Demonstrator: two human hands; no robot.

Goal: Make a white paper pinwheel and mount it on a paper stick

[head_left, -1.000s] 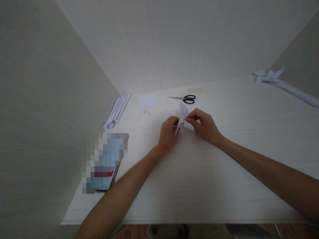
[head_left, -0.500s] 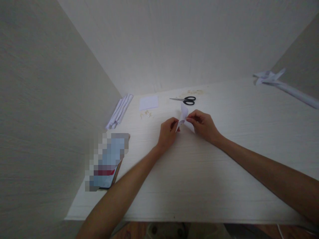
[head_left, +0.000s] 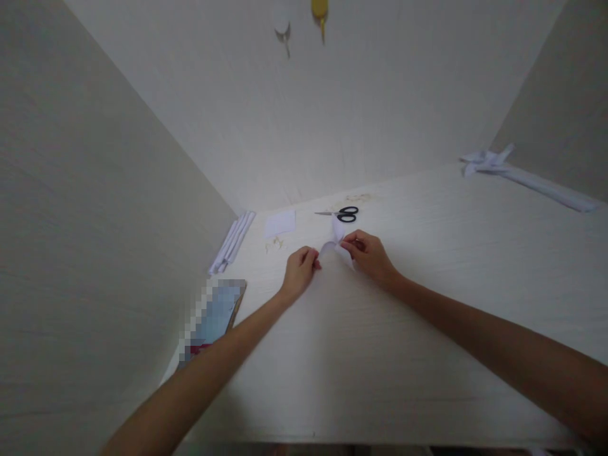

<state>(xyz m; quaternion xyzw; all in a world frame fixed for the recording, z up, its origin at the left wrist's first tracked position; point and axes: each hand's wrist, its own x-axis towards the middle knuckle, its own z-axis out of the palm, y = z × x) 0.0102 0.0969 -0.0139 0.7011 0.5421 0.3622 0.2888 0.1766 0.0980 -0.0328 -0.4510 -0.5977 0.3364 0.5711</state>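
A white paper piece with several curved flaps (head_left: 337, 229) is held just above the white table, looking like a small pinwheel. My right hand (head_left: 368, 254) pinches it near its middle between thumb and fingers. On the other side, my left hand (head_left: 300, 272) is closed, its fingertips at the end of a curled flap that bends toward it. Exactly how the left fingers grip that flap is blurred. Directly behind the paper lie scissors (head_left: 346, 214) with black handles, their blades pointing left.
Rolled white paper sticks (head_left: 232, 242) lie by the left wall, near a flat paper sheet (head_left: 280, 223) and small pale bits (head_left: 274, 244). A phone (head_left: 221, 313) is partly behind my left forearm. At right lies a paper stick (head_left: 546, 182) with paper blades. Hooks (head_left: 320, 9) hang on the back wall.
My left hand has moved left, away from the right hand, and the flap between them has curled outward. The view has tilted up, bringing the wall hooks into sight.
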